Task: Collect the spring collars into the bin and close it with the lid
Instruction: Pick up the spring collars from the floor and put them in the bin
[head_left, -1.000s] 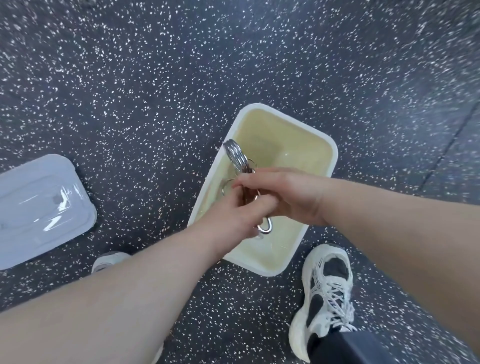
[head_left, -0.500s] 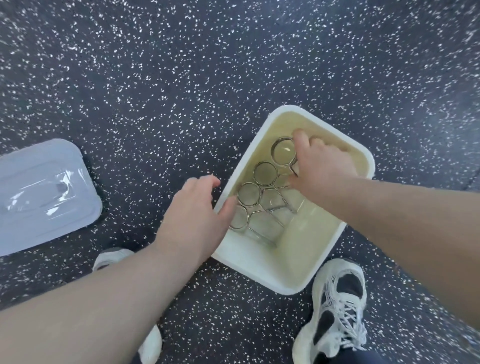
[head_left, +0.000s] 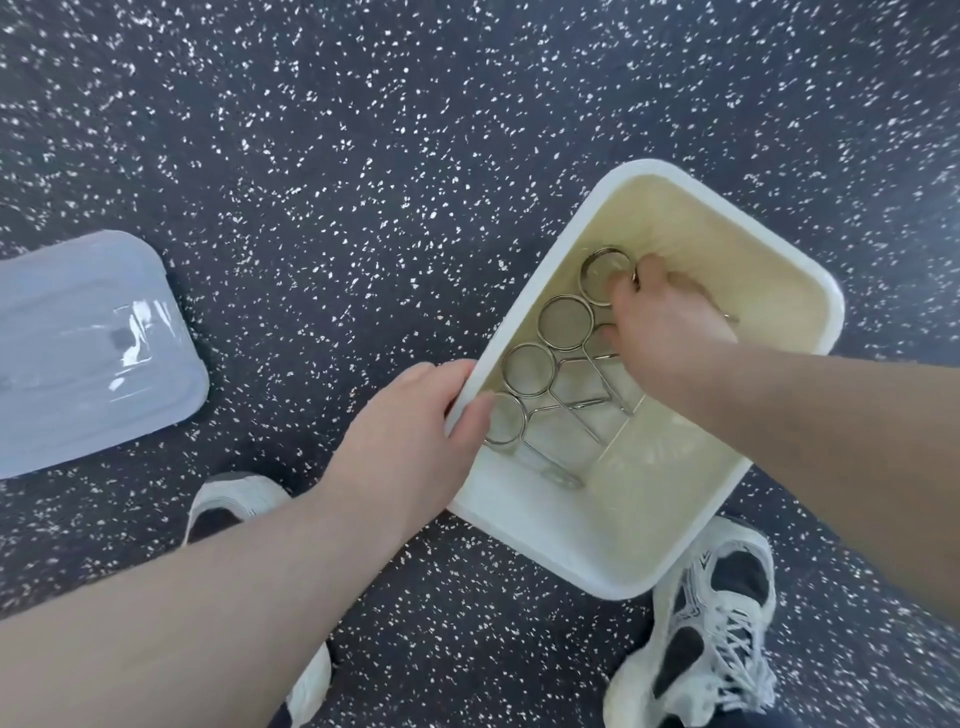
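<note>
A white bin (head_left: 810, 291) with a cream inside stands on the floor at the right. Several metal spring collars (head_left: 563, 322) lie in a row along its left inner wall, rings toward the wall and handles pointing inward. My left hand (head_left: 410, 441) grips the bin's left rim, thumb inside and fingers outside. My right hand (head_left: 665, 322) is down inside the bin, fingers curled on the handle of the farthest collar (head_left: 602, 270). A translucent lid (head_left: 88, 353) lies flat on the floor at the far left, apart from the bin.
The dark speckled floor (head_left: 363, 156) spreads all around. My two white and black shoes (head_left: 711, 629) stand at the bottom, the right one touching the bin's near corner, the left one (head_left: 228, 504) under my left forearm.
A second ago both hands held the bunched collars over the bin. The collars now lie spread in it; my left hand has taken hold of the rim and my right has stayed in the bin.
</note>
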